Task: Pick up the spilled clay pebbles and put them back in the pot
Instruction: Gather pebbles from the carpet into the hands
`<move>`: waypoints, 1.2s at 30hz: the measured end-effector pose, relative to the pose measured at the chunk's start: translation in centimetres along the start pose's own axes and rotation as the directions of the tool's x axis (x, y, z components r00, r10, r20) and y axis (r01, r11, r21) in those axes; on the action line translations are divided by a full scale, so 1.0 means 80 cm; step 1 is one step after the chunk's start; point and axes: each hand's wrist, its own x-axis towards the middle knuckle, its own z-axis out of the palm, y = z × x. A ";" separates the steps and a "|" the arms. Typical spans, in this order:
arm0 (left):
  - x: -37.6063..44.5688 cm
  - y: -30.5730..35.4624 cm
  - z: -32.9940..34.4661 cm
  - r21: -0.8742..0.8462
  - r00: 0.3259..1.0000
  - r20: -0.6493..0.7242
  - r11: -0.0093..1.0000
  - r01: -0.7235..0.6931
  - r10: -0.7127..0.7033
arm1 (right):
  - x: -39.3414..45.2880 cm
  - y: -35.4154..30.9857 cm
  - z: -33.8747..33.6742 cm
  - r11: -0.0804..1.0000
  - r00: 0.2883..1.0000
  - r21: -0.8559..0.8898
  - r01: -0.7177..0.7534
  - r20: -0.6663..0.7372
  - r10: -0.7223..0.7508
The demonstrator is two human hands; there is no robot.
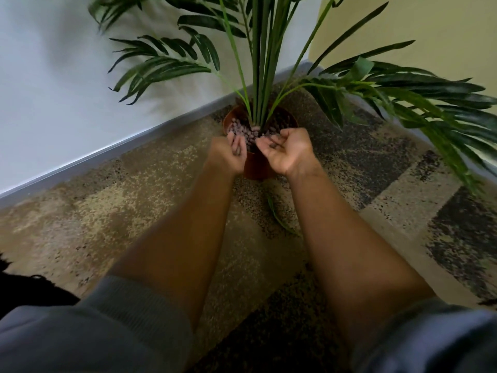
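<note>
No writing or labels legible anywhere. White wall (53, 76) fills upper left of frame, yellow wall (443, 36) upper right; grey baseboard (107, 154) runs diagonally between wall and floor. Patchy tan-and-dark carpet (134, 211) covers the lower frame. Palm (258, 63) rises from a brown pot (256, 168) at centre. Left hand (228, 154) and right hand (287, 150) hover at the pot's near rim, palms up, fingers loosely curled, apart. Pebbles (242, 129) fill the pot; a few dark ones seem to rest in the right palm.
</note>
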 end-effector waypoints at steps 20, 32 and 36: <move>-0.020 -0.019 -0.023 0.131 0.991 -0.136 0.991 0.022 -0.004 | 0.000 0.018 -0.035 0.969 0.991 -0.237 -0.064 0.102 0.090; 0.010 -0.096 -0.071 0.657 0.966 -0.246 0.718 0.230 -0.084 | 0.010 0.055 -0.116 0.548 0.963 -0.825 -0.135 -0.239 -0.122; 0.023 -0.123 -0.079 0.833 0.971 -0.234 0.504 0.227 -0.051 | 0.007 0.069 -0.149 -0.078 0.974 -0.991 -0.111 -0.093 -0.209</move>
